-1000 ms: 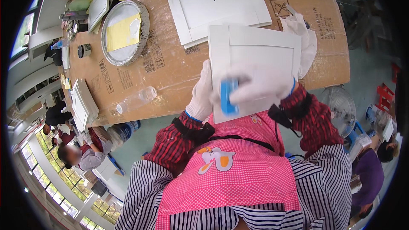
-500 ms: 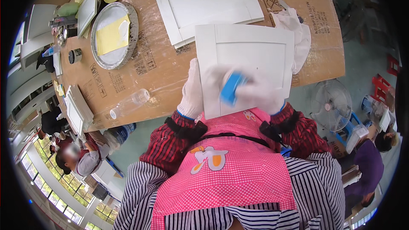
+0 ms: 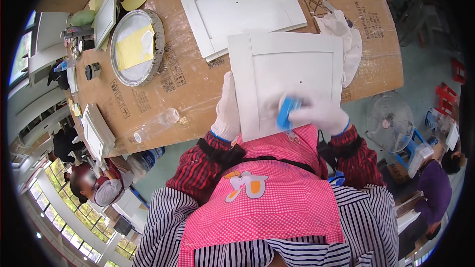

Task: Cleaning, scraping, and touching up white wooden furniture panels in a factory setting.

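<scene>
A white framed panel [image 3: 284,71] with a small dark hole leans toward me at the front of the table. My left hand [image 3: 227,111], in a white knit glove, grips the panel's left edge, its thumb pointing up along the side. Lower on the panel face, my right hand [image 3: 321,115], gloved too, has its fingers closed round a blue sanding block [image 3: 287,112]. Motion blurs that hand and the block's far edge. Behind this panel, more white panels [image 3: 242,7] lie stacked on the table.
Cardboard covers the table [image 3: 198,86]. On it are a round tub lid [image 3: 157,52] with yellow paper [image 3: 131,54], a clear bottle [image 3: 158,124], a dark jar [image 3: 92,71] and a white cloth [image 3: 341,34]. A fan [image 3: 391,121] stands right; co-workers are at both sides.
My right hand has moved the blue sanding block right and slightly down across the panel. My left hand keeps its grip on the edge. The whole view has shifted slightly.
</scene>
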Demonstrator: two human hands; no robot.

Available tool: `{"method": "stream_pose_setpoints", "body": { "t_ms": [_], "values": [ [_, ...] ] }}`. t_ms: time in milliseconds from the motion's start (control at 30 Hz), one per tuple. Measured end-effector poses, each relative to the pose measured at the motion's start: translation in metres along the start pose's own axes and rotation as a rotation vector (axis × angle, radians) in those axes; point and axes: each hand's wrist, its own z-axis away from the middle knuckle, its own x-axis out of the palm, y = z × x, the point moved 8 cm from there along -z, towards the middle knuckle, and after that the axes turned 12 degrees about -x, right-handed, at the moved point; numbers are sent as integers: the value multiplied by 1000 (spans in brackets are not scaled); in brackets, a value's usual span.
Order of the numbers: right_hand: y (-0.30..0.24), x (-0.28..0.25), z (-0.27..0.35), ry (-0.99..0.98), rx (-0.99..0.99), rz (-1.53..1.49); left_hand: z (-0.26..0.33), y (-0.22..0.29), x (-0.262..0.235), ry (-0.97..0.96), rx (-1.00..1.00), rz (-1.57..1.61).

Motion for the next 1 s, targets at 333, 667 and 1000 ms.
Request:
{"method": "stream_pose_setpoints", "body": {
  "t_ms": [333,667,1000],
  "values": [
    [-84,-103,-39,662,-492,-183,10,11,2,61,49,-417],
    [-139,-41,-80,624,-208,720,13,-11,17,-247,-219,191],
    [-133,-55,-81,492,-320,926,18,0,17,-220,-238,169]
  ]
}}
